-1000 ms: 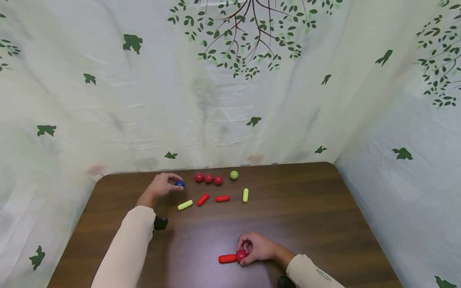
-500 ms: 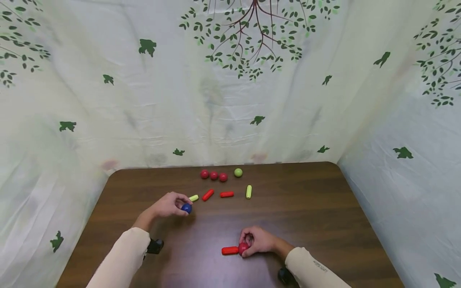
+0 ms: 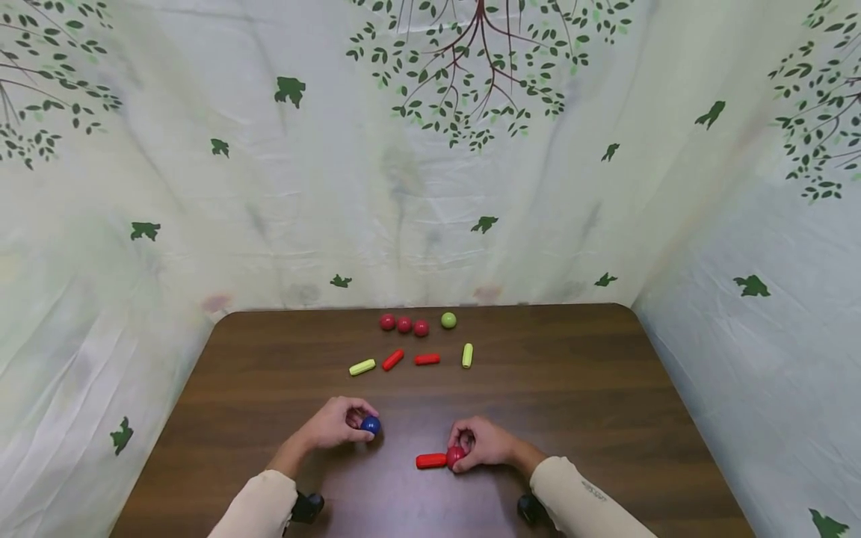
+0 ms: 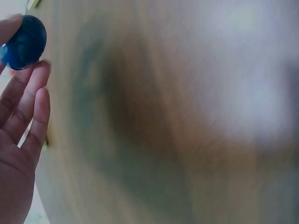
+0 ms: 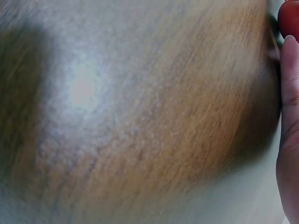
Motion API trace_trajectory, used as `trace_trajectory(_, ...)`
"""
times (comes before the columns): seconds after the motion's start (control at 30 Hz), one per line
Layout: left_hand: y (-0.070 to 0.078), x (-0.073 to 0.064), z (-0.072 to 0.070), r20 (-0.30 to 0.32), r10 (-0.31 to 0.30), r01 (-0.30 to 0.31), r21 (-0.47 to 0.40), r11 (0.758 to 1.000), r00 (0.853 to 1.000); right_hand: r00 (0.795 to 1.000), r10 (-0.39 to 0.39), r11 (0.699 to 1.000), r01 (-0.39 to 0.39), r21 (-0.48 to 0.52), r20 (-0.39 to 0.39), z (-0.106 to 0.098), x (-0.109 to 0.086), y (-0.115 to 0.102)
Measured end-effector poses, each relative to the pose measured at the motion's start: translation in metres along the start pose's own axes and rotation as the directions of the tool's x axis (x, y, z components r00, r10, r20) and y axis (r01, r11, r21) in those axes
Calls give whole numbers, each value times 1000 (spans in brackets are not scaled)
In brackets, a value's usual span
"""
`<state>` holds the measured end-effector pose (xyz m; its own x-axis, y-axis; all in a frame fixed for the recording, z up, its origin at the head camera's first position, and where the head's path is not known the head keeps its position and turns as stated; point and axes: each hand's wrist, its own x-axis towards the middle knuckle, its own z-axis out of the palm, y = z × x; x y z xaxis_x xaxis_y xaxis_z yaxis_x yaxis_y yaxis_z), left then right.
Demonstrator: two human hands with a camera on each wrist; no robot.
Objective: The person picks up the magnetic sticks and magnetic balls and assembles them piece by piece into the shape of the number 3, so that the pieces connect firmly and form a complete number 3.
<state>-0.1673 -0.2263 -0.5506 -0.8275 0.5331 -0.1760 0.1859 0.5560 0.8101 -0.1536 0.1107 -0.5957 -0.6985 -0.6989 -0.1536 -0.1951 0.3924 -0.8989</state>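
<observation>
We see a person at work on a brown table [image 3: 572, 396], two hands low on the surface toward its near edge. The right hand [image 3: 487, 442] grips a red ball [image 3: 455, 457] set against the right end of a red stick [image 3: 430, 461], near the middle of that edge; whether the two are fixed together, we cannot tell. The left hand [image 3: 339, 424] pinches a blue ball [image 3: 370, 425] between thumb and fingers, apart from the stick's free left end and farther from the near edge. Behind, we count three red balls [image 3: 404, 324] and a green ball [image 3: 448, 320] along the far edge, and, a little closer to us, two yellow sticks [image 3: 362, 367] flanking two loose red sticks [image 3: 427, 359]. We judge the step in hand to be bringing the blue ball to the stick while the right hand steadies the red end. As we read it, the next move calls for the left hand to line the ball up with the bare tip, then press squarely inward, the right hand bracing the other end so that the stick does not skid or turn
</observation>
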Motion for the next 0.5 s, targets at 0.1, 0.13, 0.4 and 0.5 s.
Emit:
trace_trajectory(0.1,2,-1,12,7,27,-27,10,1000,1000,1000,3,1000,-3,-17,5,-2,1,-1)
trace_trajectory(0.13,3,-1,16,14,40,-40,12,999,999,1000,1,1000,-1,-18,4,-2,1,-1)
trace_trajectory(0.4,7,-4,39,69,50,-52,29,998,996,999,37,999,-37,-35,9,-3,2,-2)
trace_trajectory(0.5,8,-6,44,67,49,-52,44,998,997,999,40,999,-40,-31,13,-2,2,-1)
